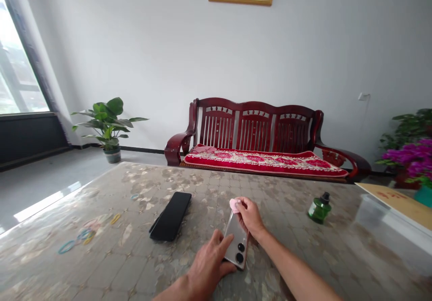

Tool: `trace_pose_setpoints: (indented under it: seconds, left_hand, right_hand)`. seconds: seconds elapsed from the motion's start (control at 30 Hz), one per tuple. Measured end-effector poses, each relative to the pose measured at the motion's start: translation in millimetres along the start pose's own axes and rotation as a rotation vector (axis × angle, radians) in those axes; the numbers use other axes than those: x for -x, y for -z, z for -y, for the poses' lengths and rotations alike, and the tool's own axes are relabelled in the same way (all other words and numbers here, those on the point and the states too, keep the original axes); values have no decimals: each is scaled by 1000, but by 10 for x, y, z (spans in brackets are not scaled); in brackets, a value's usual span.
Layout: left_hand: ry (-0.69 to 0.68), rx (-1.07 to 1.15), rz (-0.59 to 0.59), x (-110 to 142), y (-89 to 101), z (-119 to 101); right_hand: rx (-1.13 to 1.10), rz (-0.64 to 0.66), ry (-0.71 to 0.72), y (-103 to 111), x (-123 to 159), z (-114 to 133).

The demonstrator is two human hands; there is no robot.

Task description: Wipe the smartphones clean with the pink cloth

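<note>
Phone (232, 242), lens side up on the bench (141, 269), between both hands.
Head view: left hand (208, 258) grasping the near end, right hand (250, 216) pinching a pink piece (233, 205) at the far end; flat black device (171, 216) to the left, green bottle (319, 209) upright, well apart to the right.

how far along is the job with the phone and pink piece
Looks done: the smartphone lies camera side up, the left hand on it. In hand: the pink piece, pinched by the right hand at the smartphone's far end. Remaining, probably: letting go, since fingers hold it; I can't tell whether it's attached.
</note>
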State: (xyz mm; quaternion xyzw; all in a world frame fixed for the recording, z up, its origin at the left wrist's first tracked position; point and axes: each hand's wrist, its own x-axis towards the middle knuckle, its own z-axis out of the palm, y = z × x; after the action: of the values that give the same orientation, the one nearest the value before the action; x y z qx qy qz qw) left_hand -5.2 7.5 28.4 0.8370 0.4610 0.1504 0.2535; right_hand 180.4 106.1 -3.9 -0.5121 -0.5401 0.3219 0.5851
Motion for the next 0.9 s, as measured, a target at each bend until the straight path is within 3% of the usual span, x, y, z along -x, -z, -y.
trace_pose_setpoints:
  seconds: [0.2,0.37,0.57,0.9]
  left_hand:
    - [17,-67,52,-4,36,-78]
    - [10,-119,72,-14,4,-119]
    - [1,-126,94,-35,26,-160]
    - [-80,-71,49,-55,-156,29]
  right_hand:
    - [-24,99,-14,84,30,69]
    - [-41,102,-31,141,23,41]
    - [-90,33,-31,-16,-2,-42]
    - [40,-186,33,248,104,-57]
